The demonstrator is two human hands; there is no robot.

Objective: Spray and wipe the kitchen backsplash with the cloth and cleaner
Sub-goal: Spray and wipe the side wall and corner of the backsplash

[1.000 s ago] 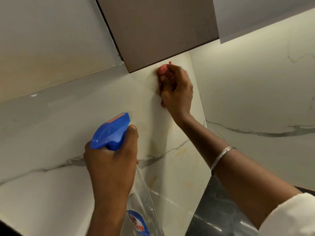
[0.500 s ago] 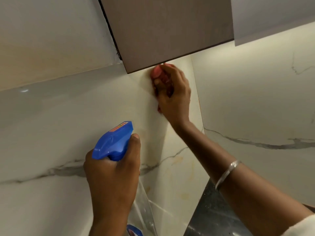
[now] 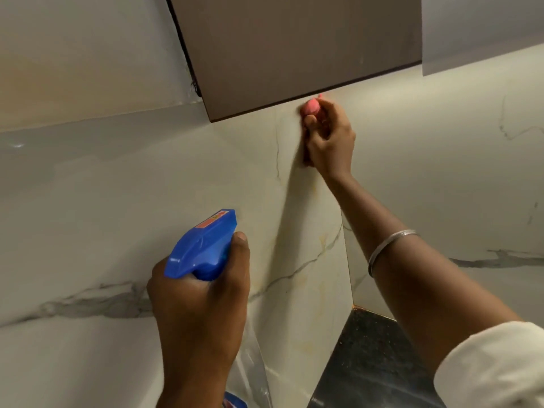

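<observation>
My right hand point(image 3: 331, 142) is closed around a bunched pink cloth point(image 3: 311, 106) and presses it against the white marble backsplash point(image 3: 147, 207), right under the edge of a brown wall cabinet point(image 3: 294, 45). Most of the cloth is hidden inside the fist. My left hand point(image 3: 200, 313) grips a clear spray bottle point(image 3: 248, 375) by its neck. The bottle's blue trigger head point(image 3: 203, 245) points up and to the right at the wall, below the cloth and apart from it.
The backsplash turns a corner point(image 3: 346, 260) beside my right forearm, with a second marble panel point(image 3: 456, 172) to the right. A dark speckled countertop point(image 3: 371, 363) lies at the bottom right. A pale grey cabinet point(image 3: 485, 25) hangs at the top right.
My right hand has slid the pink cloth to the right along the wall under the cabinet edge. My left hand with the spray bottle has sunk a little lower in view.
</observation>
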